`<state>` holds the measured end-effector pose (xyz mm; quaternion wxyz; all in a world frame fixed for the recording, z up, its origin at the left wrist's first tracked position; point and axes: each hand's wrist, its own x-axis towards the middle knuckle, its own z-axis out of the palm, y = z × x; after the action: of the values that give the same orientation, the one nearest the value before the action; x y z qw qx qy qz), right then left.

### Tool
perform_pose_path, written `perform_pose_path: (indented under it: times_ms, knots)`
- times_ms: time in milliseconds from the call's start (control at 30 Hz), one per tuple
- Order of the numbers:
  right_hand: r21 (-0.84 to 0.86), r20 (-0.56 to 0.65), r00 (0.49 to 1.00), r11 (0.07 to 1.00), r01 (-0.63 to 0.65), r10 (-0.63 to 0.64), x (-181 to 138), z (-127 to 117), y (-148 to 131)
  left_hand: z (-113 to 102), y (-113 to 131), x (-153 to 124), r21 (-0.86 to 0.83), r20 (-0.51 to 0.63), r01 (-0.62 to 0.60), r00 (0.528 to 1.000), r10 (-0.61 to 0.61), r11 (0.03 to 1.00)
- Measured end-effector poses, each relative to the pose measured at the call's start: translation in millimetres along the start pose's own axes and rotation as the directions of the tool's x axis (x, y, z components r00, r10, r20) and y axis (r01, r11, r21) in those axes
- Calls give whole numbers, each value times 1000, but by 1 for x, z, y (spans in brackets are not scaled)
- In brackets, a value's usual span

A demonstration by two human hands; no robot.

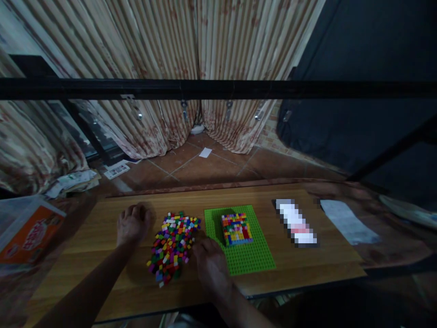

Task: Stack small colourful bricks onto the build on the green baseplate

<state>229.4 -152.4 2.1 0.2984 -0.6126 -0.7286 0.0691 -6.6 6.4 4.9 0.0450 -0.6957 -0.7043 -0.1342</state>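
Observation:
My left hand (133, 224) rests on the wooden table, left of a pile of small coloured bricks (174, 243). Its fingers are loosely bent and somewhat apart, and no object shows in them. At the pile's right edge is my right hand (212, 264), between the bricks and a green baseplate (260, 253). The fingers there are drawn together and point at the pile; what they hold, if anything, is hidden. A rectangular block of multicoloured bricks (236, 228) stands on the baseplate, beyond my right hand.
The wooden table (297, 269) carries a phone-like pixelated object (296, 222) at its right. A clear plastic box with an orange label (32, 232) sits at the far left. A dark horizontal bar (218, 89) crosses before the curtains (153, 45). Papers (205, 152) lie on the tiled floor.

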Motion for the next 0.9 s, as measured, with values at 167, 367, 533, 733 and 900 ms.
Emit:
perform_pose_path:
  times_ms: [167, 367, 533, 733, 900]
  knots:
    - [136, -34, 999, 990, -30, 35, -3, -16, -4, -2, 1, 1, 2, 38, 9, 999, -9, 1000]
    - [255, -78, 994, 965, -58, 80, -6, -29, -7, -5, 2, 0, -7, 9, -10, 1000, 10, 1000]
    - [322, -114, 988, 945, -60, 102, -9, -35, -5, -7, 4, -1, 2, 12, -20, 1000, 20, 1000]
    - [335, -153, 981, 940, -62, 119, -13, -40, 5, -9, 4, 1, 12, 33, -8, 999, 8, 1000]
    - [340, -143, 983, 938, -59, 114, -15, -41, 5, -2, -1, 5, 46, 63, 3, 998, -6, 999]
